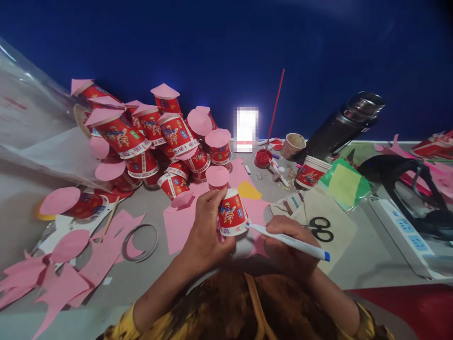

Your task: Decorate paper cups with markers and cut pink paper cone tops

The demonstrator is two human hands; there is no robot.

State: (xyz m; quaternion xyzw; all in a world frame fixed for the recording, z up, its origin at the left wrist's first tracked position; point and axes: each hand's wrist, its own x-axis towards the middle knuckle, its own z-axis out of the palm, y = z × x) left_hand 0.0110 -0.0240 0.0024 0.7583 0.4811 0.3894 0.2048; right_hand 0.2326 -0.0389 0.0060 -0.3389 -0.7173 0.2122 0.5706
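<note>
My left hand [208, 231] grips a red paper cup [233, 212] with a printed figure and a white band along its lower edge. Small coloured flower marks show on that band. In my right hand [292, 241] is a white marker [290, 241] with a blue end, its tip at the right side of the band. Whether the tip touches the cup, I cannot tell. Just behind the held cup stands another cup with a pink paper disc [217, 176] on it. Pink paper [180, 229] lies beneath my left hand.
A heap of red cups with pink paper tops [120, 132] fills the back left. Pink scraps [63, 283] and a tape ring [140, 242] lie left. To the right are scissors [321, 229], stacked cups [311, 172], a black flask [339, 123] and a power strip [403, 231].
</note>
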